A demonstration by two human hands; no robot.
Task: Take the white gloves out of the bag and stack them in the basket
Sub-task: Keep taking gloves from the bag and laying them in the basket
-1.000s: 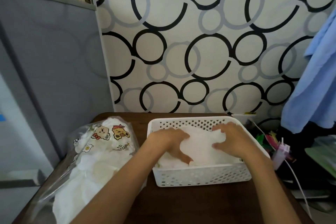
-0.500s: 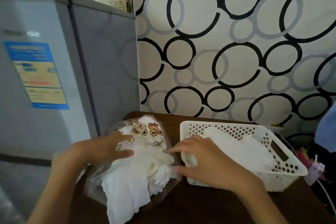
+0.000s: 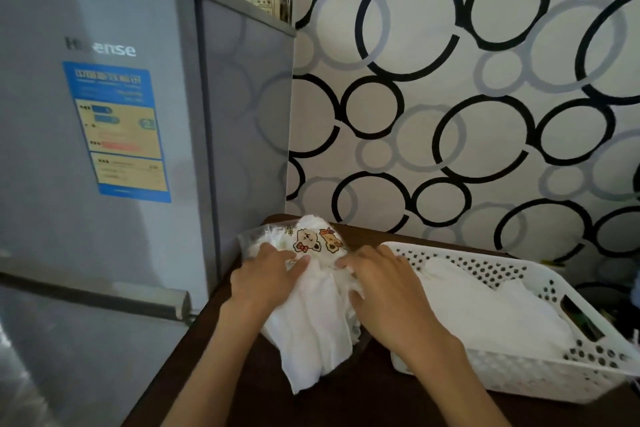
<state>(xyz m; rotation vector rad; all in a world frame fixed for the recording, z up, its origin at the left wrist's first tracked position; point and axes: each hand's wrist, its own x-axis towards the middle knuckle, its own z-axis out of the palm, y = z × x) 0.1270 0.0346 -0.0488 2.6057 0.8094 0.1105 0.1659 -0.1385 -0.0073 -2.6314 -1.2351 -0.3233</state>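
A clear plastic bag (image 3: 313, 239) printed with cartoon bears lies on the dark wooden table (image 3: 346, 402), left of the basket. White gloves (image 3: 311, 326) spill out of its near end toward me. My left hand (image 3: 266, 279) rests flat on the bag's left side, fingers fairly straight. From the right, my right hand (image 3: 384, 288) grips a bunch of the gloves between fingers and thumb. The white perforated basket (image 3: 540, 371) sits at the right and holds a layer of white gloves (image 3: 485, 312).
A grey fridge (image 3: 104, 149) stands against the table's left edge. The circle-patterned wall (image 3: 467, 97) runs just behind the table. Dark clutter shows past the basket's right end.
Both hands left the basket and came to the bag. They now sit closer together on the gloves at its mouth. The view swung left.
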